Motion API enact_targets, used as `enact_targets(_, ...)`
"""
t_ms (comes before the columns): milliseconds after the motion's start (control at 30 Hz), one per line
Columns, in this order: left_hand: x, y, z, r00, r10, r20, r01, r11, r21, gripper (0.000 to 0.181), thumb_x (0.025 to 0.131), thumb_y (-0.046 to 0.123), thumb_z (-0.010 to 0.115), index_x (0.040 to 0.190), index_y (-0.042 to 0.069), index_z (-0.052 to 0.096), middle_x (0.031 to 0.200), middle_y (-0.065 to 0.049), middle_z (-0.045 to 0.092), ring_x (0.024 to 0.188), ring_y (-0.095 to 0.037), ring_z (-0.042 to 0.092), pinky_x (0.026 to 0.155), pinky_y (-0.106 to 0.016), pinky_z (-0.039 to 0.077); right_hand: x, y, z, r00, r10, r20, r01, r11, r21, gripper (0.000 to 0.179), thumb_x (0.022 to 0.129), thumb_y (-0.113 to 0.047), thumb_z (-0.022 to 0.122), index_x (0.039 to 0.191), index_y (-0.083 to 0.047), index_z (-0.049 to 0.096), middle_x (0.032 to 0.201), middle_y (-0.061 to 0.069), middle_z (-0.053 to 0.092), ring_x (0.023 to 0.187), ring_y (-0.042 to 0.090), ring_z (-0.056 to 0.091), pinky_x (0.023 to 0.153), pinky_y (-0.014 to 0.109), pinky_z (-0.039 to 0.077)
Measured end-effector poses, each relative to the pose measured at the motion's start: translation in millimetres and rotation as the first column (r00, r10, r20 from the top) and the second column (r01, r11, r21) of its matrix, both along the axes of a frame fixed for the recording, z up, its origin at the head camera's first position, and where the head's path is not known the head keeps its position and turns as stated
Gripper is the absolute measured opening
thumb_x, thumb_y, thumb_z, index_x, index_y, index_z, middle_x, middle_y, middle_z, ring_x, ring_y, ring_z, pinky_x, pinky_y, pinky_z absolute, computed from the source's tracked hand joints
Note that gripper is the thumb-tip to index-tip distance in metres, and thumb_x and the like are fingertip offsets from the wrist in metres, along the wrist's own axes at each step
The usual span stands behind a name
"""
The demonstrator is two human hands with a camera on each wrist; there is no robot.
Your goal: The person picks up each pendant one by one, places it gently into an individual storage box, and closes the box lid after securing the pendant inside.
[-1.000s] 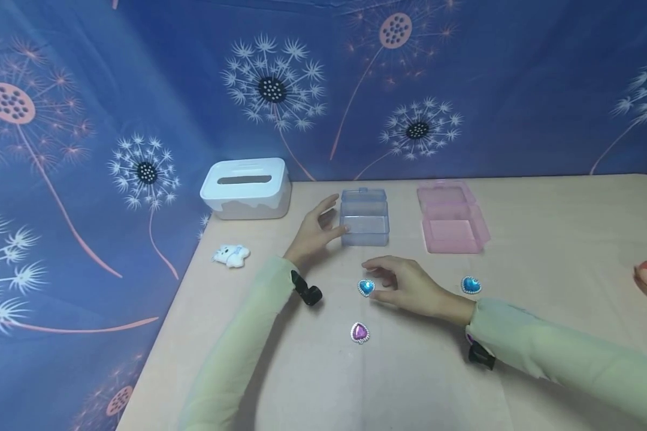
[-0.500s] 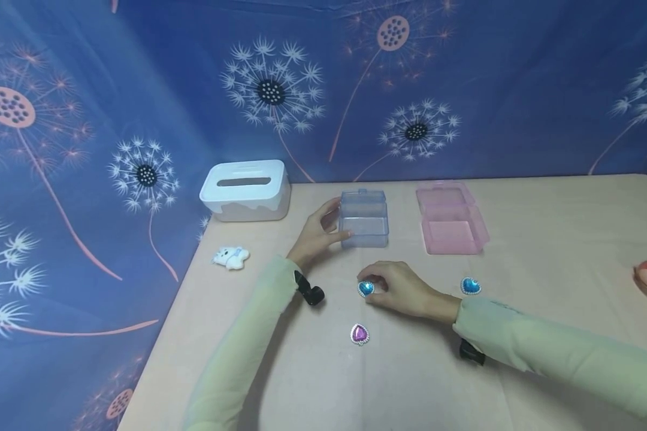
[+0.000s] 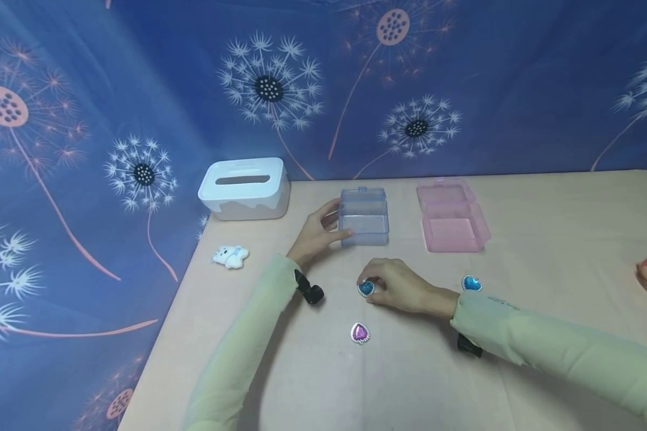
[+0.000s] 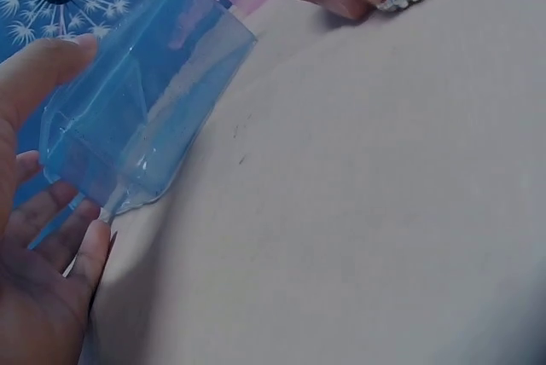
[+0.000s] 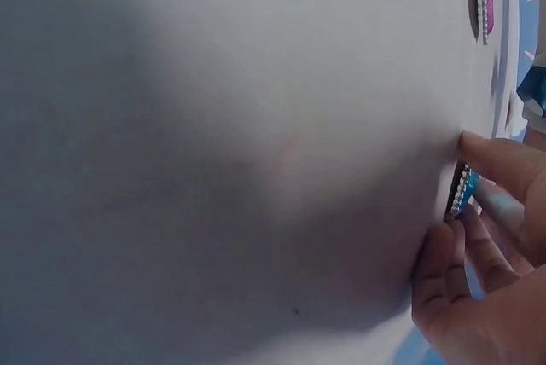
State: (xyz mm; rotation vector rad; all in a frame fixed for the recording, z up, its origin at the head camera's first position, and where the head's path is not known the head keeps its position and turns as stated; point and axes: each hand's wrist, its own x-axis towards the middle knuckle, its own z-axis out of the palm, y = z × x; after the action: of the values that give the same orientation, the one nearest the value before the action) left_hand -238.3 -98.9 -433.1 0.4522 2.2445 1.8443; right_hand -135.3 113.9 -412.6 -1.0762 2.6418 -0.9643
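With right hand (image 3: 401, 287), pinches blue gem (image 3: 365, 289) between thumb and fingertips; with left hand (image 3: 311, 237), holds blue box (image 3: 368, 239), beyond those fingertips, between thumb at front corner and fingers along side

Left grip (image 3: 311, 238) on a translucent blue box (image 3: 368, 225), right grip (image 3: 401, 286) around a blue heart gem (image 3: 365, 290).

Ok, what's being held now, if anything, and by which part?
The right hand pinches a blue heart gem by opposite sides of its beaded rim. The left hand touches the clear blue box at its left end; whether it grips can't be told.
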Motion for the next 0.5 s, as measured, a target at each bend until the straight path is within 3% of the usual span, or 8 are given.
enact_targets(200,2.1,1.2,10.0,0.998,-0.033,0.048,0.030,0.998,0.056,0.085,0.080,0.000,0.076,0.151,0.007,0.030,0.153,-0.018,0.035,0.141,-0.034,0.038,0.114,-0.040,0.040,-5.4,-1,3.9,0.998,0.057,0.020,-0.058,0.998,0.022,0.024,0.075,-0.006,0.078,0.098,-0.007,0.072,0.096,0.001,0.066,0.083,0.013,0.056,0.073,0.023,0.048)
enact_targets(367,10.3,2.0,24.8,0.997,-0.045,0.062,0.043,0.999,0.028,0.085,0.080,0.000,0.075,0.151,0.003,0.027,0.153,-0.022,0.033,0.141,-0.037,0.035,0.115,-0.041,0.039,-8.8,-1,3.2,0.997,0.062,0.051,-0.064,0.997,0.044,0.025,0.073,-0.009,0.081,0.097,-0.010,0.072,0.094,0.000,0.066,0.085,0.011,0.056,0.076,0.024,0.049)
enact_targets(500,12.5,1.7,26.7,0.997,-0.043,0.060,0.042,0.999,0.025,0.084,0.081,-0.001,0.074,0.151,0.003,0.028,0.153,-0.021,0.033,0.141,-0.036,0.036,0.113,-0.039,0.041,-10.3,-1,2.7,0.996,0.071,0.056,-0.074,0.995,0.061,0.026,0.073,-0.011,0.082,0.096,-0.011,0.072,0.091,-0.002,0.066,0.084,0.010,0.056,0.076,0.023,0.049)
